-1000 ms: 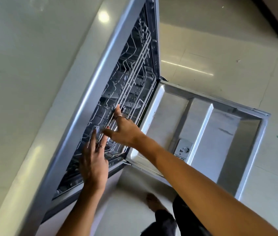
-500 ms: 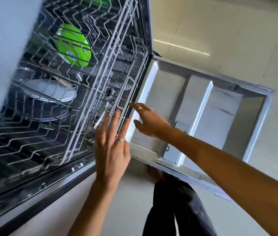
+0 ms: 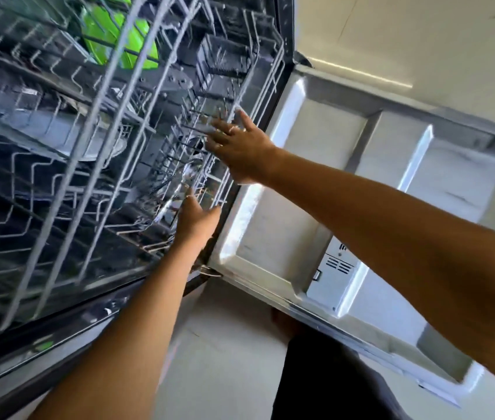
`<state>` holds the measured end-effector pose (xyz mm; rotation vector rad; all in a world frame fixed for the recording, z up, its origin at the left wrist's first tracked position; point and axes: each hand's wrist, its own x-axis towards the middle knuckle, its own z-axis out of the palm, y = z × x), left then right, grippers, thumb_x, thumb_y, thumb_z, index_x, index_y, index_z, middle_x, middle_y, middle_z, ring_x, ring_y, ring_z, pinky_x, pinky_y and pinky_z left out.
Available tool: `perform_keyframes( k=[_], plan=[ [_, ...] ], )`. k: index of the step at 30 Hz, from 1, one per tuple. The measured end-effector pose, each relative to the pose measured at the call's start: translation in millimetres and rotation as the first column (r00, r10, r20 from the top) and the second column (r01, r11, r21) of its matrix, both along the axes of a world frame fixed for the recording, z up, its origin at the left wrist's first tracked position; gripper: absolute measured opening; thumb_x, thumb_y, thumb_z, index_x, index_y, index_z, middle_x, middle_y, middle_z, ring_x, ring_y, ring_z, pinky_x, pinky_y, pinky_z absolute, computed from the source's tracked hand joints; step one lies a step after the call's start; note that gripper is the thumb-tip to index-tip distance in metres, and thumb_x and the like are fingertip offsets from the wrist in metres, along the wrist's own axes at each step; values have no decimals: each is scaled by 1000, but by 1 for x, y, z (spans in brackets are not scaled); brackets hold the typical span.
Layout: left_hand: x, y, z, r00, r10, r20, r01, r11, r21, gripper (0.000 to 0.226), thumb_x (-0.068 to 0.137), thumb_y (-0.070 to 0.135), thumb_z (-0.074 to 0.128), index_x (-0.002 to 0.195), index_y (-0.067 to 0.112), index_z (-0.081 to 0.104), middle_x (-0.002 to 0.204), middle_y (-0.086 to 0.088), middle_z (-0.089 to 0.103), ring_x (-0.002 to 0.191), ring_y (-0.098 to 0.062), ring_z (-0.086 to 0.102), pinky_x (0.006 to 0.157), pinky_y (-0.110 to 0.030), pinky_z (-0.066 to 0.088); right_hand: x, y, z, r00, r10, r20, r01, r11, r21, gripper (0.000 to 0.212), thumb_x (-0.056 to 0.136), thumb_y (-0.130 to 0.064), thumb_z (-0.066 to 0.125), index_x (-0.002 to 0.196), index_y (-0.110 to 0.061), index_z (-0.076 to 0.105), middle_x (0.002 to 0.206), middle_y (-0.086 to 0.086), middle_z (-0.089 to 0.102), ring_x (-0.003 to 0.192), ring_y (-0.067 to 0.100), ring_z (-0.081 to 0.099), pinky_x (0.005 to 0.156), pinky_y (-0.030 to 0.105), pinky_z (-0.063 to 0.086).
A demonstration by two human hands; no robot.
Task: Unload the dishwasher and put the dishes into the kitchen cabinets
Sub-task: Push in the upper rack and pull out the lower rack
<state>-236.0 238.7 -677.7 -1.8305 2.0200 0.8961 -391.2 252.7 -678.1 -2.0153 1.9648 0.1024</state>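
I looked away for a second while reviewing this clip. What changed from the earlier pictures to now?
The view dropped closer to the dishwasher, so the racks and a green dish show. Both hands came off the rack's front edge: the right hand now reaches in with fingers spread, the left hand stretches toward the cutlery; whether it touches is blurred. The door stayed open.
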Motion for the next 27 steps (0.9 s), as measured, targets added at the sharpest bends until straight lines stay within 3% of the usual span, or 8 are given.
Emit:
perform_keyframes(
  k=[2,6,10,12,15,19,24,27],
  plan=[
    [-2,0,0,1000,-15,6,14,997,77,65,90,25,60,146,13,30,147,-13,38,132,-28,41,100,-31,37,0,-3,-4,1000,14,-17,-14,1000,12,63,96,-30,46,151,-20,16,159,6,13,148,24,7,116,58,2],
    [-1,4,1,995,-89,33,87,994,58,72,84,26,65,145,11,30,144,-14,42,128,-29,45,100,-34,41,-1,-8,7,1000,28,-10,-27,999,16,57,97,-45,40,147,-19,28,154,5,28,144,26,22,116,58,9],
    [-4,25,6,989,-137,60,129,984,121,60,85,28,65,134,3,44,120,-13,57,110,-24,56,93,-34,45,-7,9,16,998,55,-4,-55,994,91,49,96,-41,46,138,-17,42,146,7,42,136,29,37,108,53,34],
    [-9,43,8,979,-188,74,176,974,143,56,83,29,66,129,3,49,124,-15,58,111,-28,57,90,-34,46,-15,34,19,998,59,11,-59,992,111,48,96,-39,47,137,-15,43,141,8,46,132,28,41,99,46,44],
    [-19,74,6,971,-234,40,224,958,177,51,82,28,65,126,7,52,123,-14,59,110,-28,57,81,-29,44,-30,76,24,994,106,-22,-101,983,154,45,97,-41,43,133,-14,47,136,7,51,130,26,41,99,44,41],
    [-31,118,0,962,-271,-17,264,919,291,55,82,29,63,132,11,48,127,-9,55,114,-25,55,88,-30,47,-46,129,30,988,135,-75,-117,971,207,43,98,-43,39,130,-16,49,132,4,53,129,25,42,100,43,39],
    [-45,167,0,968,-243,-60,246,881,405,32,83,23,61,111,9,54,88,0,55,82,-17,57,69,-28,53,-60,185,31,988,119,-94,-90,959,268,40,98,-40,39,131,-19,49,133,2,52,131,25,40,105,43,33],
    [-54,188,5,967,-237,-90,252,857,449,48,82,22,62,126,8,47,109,-11,57,93,-20,61,64,-23,51,-67,208,34,992,93,-88,-62,951,304,41,99,-40,39,134,-22,46,137,-1,49,133,22,38,106,42,33]
  ],
)
